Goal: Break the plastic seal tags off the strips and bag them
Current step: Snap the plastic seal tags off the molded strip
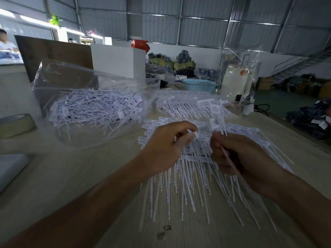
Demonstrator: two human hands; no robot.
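Note:
A heap of white seal tag strips (193, 179) lies on the table in front of me, tails pointing toward me. My left hand (166, 147) hovers over the heap and pinches a single white tag (194, 134) between thumb and fingers. My right hand (238, 154) grips a strip of tags (217, 125) whose heads stick up above my fingers. A clear plastic bag (93, 106) at the left holds several loose broken-off tags. A second pile of strips (189, 106) lies behind the heap.
A tape roll (16, 124) sits at the left edge. A brown board (53, 52) and a white box (118, 59) stand behind the bag. A blue basket (198, 85) and a bagged white container (236, 79) sit at the back right. The table's right edge drops to the floor.

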